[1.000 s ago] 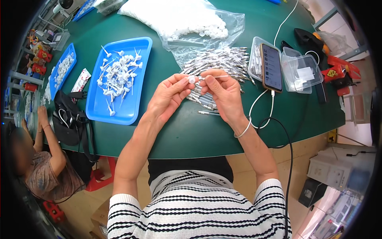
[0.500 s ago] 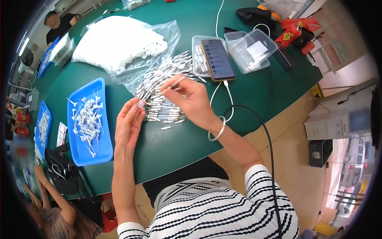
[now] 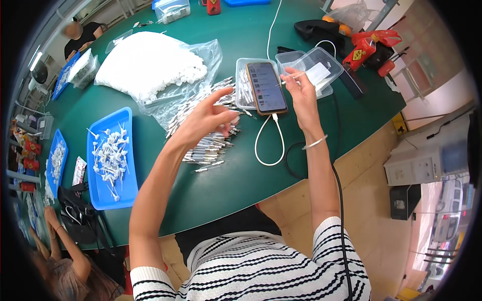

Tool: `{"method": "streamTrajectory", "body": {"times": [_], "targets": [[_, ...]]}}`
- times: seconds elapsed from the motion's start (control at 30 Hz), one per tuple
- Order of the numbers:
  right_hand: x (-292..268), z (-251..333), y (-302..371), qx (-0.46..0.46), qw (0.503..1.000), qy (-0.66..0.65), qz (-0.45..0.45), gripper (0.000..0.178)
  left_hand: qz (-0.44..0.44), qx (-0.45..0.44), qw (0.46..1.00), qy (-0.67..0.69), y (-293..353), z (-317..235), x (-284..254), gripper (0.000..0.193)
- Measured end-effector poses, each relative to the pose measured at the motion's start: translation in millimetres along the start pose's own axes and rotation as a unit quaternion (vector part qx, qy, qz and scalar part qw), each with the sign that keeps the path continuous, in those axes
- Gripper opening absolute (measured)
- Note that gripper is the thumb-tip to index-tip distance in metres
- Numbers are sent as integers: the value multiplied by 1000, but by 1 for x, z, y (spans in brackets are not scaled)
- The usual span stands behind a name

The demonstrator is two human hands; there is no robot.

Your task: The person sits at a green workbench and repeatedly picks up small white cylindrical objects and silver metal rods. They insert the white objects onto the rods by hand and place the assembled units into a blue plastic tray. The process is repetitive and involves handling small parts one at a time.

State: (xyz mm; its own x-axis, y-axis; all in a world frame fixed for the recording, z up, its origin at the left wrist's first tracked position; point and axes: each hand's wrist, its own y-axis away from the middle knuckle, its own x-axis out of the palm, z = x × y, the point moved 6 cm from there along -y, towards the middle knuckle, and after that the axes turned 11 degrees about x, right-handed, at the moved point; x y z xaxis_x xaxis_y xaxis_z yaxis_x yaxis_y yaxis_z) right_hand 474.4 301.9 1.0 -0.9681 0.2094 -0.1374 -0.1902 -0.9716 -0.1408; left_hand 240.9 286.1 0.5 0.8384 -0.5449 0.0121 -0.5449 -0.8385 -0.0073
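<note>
Over the pile of slim silver-and-white pen-like rods [image 3: 208, 150], my left hand [image 3: 213, 118] is open, its index finger stretched out and its thumb apart. I see nothing held in it. My right hand [image 3: 303, 95] is raised just right of the phone [image 3: 266, 88], pinching a thin pale rod [image 3: 293, 78] between thumb and fingertips. The phone lies on a clear plastic box [image 3: 243, 65] with more rods in it. Behind the pile, an open plastic bag [image 3: 145, 65] spills small white round caps.
At left are a blue tray [image 3: 113, 198] of capped thin sticks and a smaller blue tray [image 3: 58, 158]. Clear containers [image 3: 329, 62] stand right of the phone. A white cable [image 3: 261, 155] loops on the green table [image 3: 226, 185]. A co-worker's arms [image 3: 70, 246] show at lower left.
My hands have parted. The left, which held a small round white cap, has moved right over the rods with no cap visible. The right has moved right and away, past the phone.
</note>
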Motion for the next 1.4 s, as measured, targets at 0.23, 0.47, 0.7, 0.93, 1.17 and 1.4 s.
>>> {"method": "streamTrajectory", "body": {"times": [0.23, 0.47, 0.7, 0.93, 1.17, 1.4], "targets": [[-6, -37, -19, 72, 996, -45, 41, 30, 46, -85, 995, -20, -68, 34, 12, 69], [-6, -43, -31, 108, 990, -74, 46, 26, 79, -79, 994, -7, -70, 33, 18, 65], [-5, -45, -27, 125, 989, -69, 39, 24, 92, -86, 992, -2, -68, 33, 20, 66], [-2, -42, -23, 129, 988, -81, 22, 23, 76, -85, 993, 15, -65, 33, 21, 71], [-3, -41, -28, 108, 992, -62, 10, 23, 50, -68, 996, 28, -63, 23, 24, 70], [43, 16, 69, 43, 973, -223, 33, 16, -72, 35, 996, 40, 41, 11, -31, 50]]}}
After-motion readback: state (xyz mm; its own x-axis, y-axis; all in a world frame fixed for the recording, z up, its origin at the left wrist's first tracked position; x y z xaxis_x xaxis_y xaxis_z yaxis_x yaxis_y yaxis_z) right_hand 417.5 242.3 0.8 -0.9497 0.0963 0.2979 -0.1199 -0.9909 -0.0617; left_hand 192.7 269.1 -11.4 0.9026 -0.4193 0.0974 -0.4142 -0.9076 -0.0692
